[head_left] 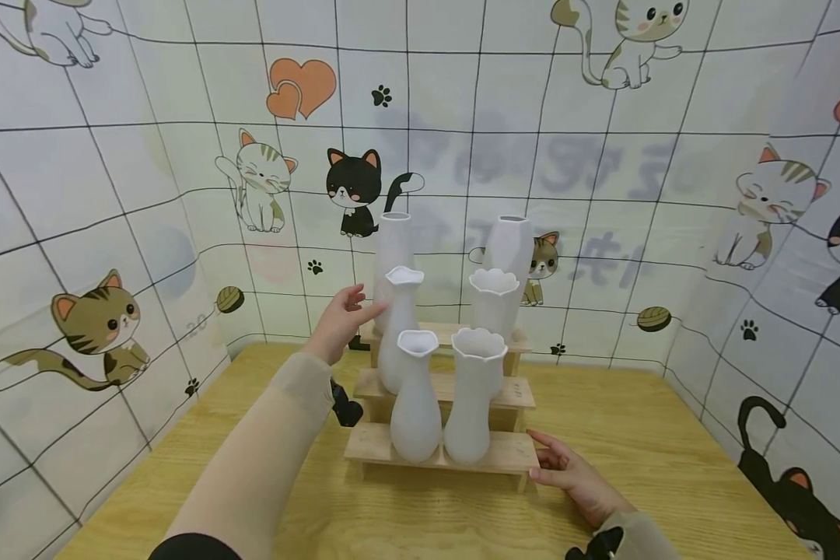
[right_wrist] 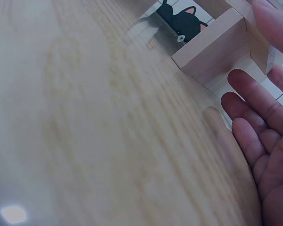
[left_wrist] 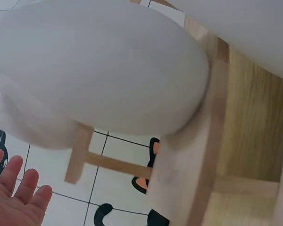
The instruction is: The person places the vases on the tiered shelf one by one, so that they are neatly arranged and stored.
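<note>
Several white vases stand on a three-step wooden stand [head_left: 462,451]. On its bottom step are a smooth round-bellied vase [head_left: 415,412] and a scallop-rimmed vase [head_left: 467,412]. My left hand [head_left: 339,320] reaches in beside the tall back-left vase [head_left: 394,241], its fingers spread and relaxed; the left wrist view shows the fingers of that hand [left_wrist: 19,193] apart from the big white vase body [left_wrist: 108,70]. At the bottom step's right end, my right hand [head_left: 574,478] holds the board's edge between thumb and index finger; its other fingers [right_wrist: 254,108] curl loosely below.
A wave-rimmed vase [head_left: 399,350] and a scalloped vase [head_left: 495,303] occupy the middle step; a faceted vase [head_left: 509,241] is at the back right. The wood-grain table [head_left: 252,435] meets walls [head_left: 462,93] covered in cat prints.
</note>
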`<move>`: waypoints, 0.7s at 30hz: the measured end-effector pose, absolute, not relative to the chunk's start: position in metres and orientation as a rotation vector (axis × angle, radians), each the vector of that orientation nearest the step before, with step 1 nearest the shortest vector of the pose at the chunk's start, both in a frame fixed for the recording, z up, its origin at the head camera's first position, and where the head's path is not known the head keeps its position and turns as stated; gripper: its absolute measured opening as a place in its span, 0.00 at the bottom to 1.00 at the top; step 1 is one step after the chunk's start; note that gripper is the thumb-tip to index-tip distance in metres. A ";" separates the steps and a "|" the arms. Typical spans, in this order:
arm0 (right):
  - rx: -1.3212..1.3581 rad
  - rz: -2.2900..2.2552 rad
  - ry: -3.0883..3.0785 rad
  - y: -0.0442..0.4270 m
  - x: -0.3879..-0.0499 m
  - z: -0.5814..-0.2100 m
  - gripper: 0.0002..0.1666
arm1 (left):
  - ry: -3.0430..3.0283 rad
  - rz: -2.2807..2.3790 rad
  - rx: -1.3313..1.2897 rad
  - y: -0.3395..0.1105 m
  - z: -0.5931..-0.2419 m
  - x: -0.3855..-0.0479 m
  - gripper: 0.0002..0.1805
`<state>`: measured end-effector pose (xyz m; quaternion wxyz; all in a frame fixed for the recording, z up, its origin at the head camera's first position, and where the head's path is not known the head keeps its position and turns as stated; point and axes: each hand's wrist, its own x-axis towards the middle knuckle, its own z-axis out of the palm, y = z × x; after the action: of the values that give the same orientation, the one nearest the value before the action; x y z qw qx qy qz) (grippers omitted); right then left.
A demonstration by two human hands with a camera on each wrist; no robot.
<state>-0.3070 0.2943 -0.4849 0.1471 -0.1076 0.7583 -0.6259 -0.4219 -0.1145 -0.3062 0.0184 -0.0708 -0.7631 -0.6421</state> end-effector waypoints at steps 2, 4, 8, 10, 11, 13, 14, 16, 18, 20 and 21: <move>-0.312 -1.800 2.182 0.294 -0.307 -0.485 0.47 | -2.360 -1.995 -0.215 -0.121 -0.316 -0.424 0.49; -0.311 -1.799 2.183 0.294 -0.307 -0.484 0.47 | -2.351 -2.003 -0.209 -0.127 -0.322 -0.422 0.48; -0.299 -1.801 2.180 0.295 -0.306 -0.483 0.48 | -2.324 -2.020 -0.205 -0.136 -0.335 -0.416 0.44; -0.301 -1.805 2.178 0.296 -0.306 -0.483 0.47 | -2.315 -2.032 -0.210 -0.140 -0.343 -0.413 0.42; -0.311 -1.805 2.177 0.297 -0.306 -0.483 0.47 | -2.314 -2.040 -0.207 -0.142 -0.348 -0.412 0.42; -0.334 -1.803 2.176 0.299 -0.306 -0.483 0.47 | -2.310 -2.061 -0.198 -0.147 -0.357 -0.410 0.42; -0.340 -1.802 2.176 0.299 -0.305 -0.483 0.47 | -2.310 -2.073 -0.205 -0.149 -0.362 -0.410 0.42; -0.342 -1.800 2.181 0.301 -0.305 -0.482 0.47 | -2.311 -2.092 -0.196 -0.153 -0.372 -0.408 0.42; -0.322 -1.794 2.191 0.302 -0.304 -0.480 0.47 | -2.310 -2.106 -0.174 -0.157 -0.381 -0.406 0.42; -0.282 -1.797 2.197 0.303 -0.304 -0.479 0.45 | -2.323 -2.101 -0.159 -0.160 -0.390 -0.403 0.42; -0.268 -1.795 2.202 0.304 -0.304 -0.478 0.44 | -2.334 -2.092 -0.148 -0.161 -0.394 -0.401 0.42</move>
<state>-0.3039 0.3036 -0.4785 0.1433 -0.0928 0.7637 -0.6226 -0.4008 -0.1607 -0.3936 0.0019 -0.0473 -0.7437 -0.6668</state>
